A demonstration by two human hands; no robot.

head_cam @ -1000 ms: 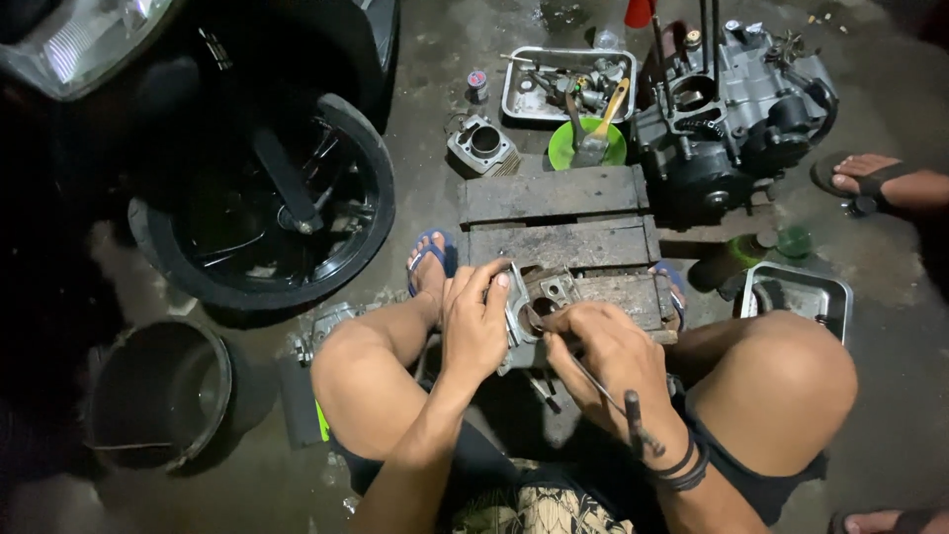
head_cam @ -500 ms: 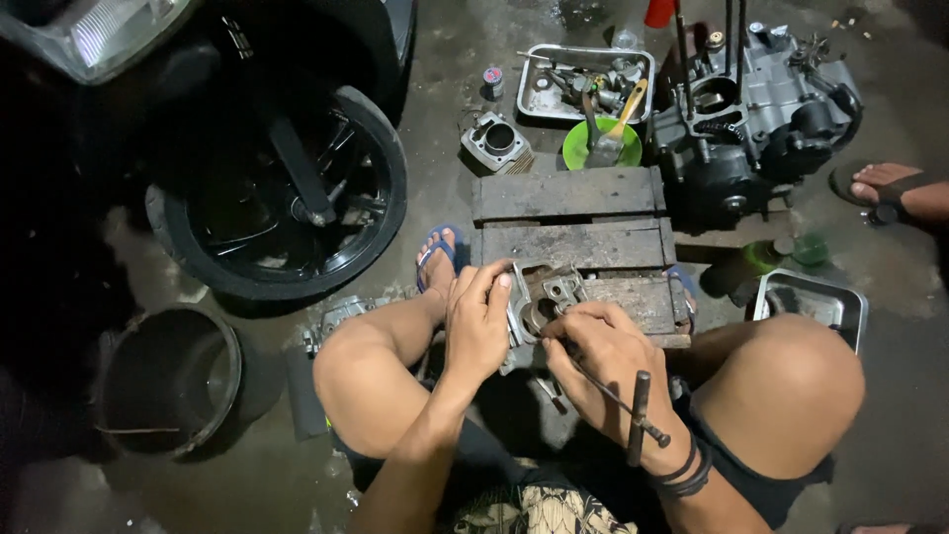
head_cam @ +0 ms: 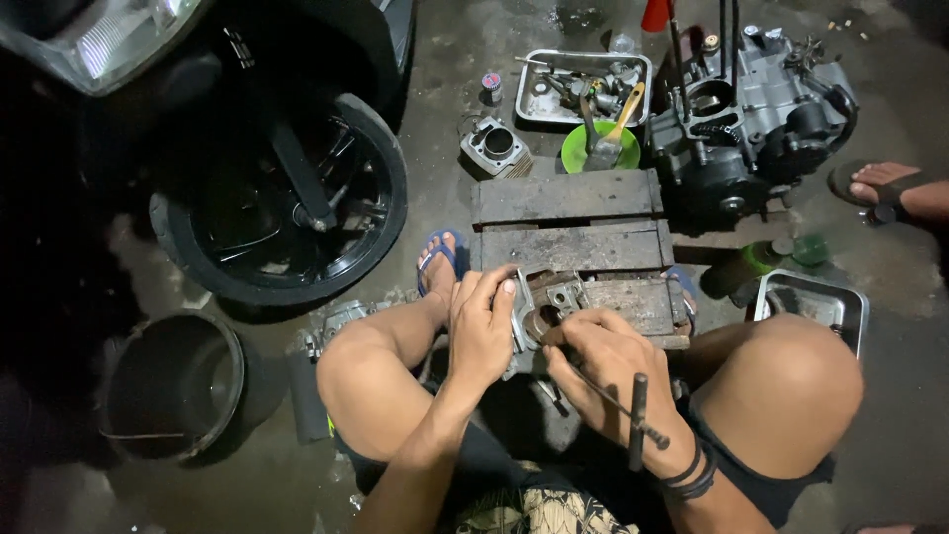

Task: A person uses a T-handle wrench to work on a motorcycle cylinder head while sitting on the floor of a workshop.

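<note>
I squat over a grey metal engine part point(head_cam: 550, 302) that rests on a wooden pallet point(head_cam: 568, 222). My left hand point(head_cam: 481, 321) grips the part's left side and steadies it. My right hand point(head_cam: 605, 361) is closed around a thin T-handled tool point(head_cam: 633, 420), whose tip points into the part's round opening. The tool's cross handle sticks out over my right wrist. My knees frame both hands, and my left foot in a blue sandal point(head_cam: 440, 259) rests beside the pallet.
A motorcycle front wheel point(head_cam: 282, 203) stands left, a dark bucket point(head_cam: 173, 386) below it. Behind the pallet lie a cylinder block point(head_cam: 494, 148), a metal tray of parts point(head_cam: 583, 84), a green bowl point(head_cam: 598, 148) and an engine point(head_cam: 746, 114). Another tray point(head_cam: 813, 305) sits right. Another person's sandalled foot point(head_cam: 895, 190) shows far right.
The view has shifted slightly, so the scene sits a little lower in frame. My hands stay on the engine part; the right hand has turned the tool a little.
</note>
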